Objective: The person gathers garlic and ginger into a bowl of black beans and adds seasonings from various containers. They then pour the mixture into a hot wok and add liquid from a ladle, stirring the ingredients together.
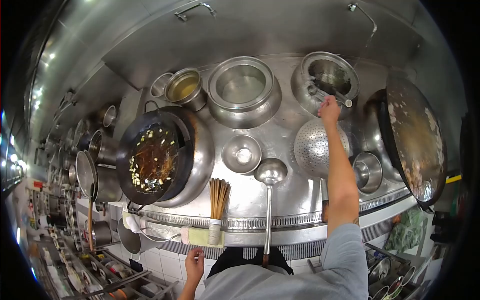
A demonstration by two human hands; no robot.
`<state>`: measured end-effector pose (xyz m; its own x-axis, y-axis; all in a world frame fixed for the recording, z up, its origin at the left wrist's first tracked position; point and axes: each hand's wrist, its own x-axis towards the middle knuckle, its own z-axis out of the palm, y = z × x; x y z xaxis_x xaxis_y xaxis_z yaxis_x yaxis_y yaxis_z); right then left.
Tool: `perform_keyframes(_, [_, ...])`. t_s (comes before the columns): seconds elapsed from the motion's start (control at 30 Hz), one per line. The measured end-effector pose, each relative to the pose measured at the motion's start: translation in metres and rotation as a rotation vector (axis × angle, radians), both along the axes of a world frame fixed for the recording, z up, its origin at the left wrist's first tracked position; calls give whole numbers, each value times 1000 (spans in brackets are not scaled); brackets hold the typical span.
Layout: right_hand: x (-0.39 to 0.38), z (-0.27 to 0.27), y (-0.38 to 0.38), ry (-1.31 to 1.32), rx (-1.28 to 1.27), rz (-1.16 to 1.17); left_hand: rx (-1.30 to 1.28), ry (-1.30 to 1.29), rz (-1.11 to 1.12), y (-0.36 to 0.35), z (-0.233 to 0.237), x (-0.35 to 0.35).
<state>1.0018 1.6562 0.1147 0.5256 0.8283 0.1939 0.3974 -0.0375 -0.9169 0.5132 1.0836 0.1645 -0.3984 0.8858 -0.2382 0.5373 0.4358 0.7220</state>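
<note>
The right hand [329,111] reaches to about 1 o'clock in the view, its fingers closed round the metal handle of a scoop [344,101] that lies inside a steel pot [299,95] at the back of the range. Just at 6 o'clock of that hand, under the forearm, sits a perforated strainer [312,147]. The left hand [194,260] hangs low at 7 o'clock, near the tiled front, fingers loosely apart and holding nothing. A long ladle [270,172] rests near the centre, with a bamboo brush [218,197] at its 8 o'clock. At 9 o'clock a black wok [152,160] holds dark broth with pale pieces.
</note>
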Motion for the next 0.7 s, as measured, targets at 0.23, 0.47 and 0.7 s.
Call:
perform_keyframes(0.23, [-20,59,-140,-503,333,-179,425,243,-560,125,29,34])
perform_keyframes(0.47, [-138,38,-381,1187,269,7,224,-567,-752,192,34,174])
perform_keyframes(0.7, [-225,52,-585,1111,291,-277,-388,-910,-922,76,26,205])
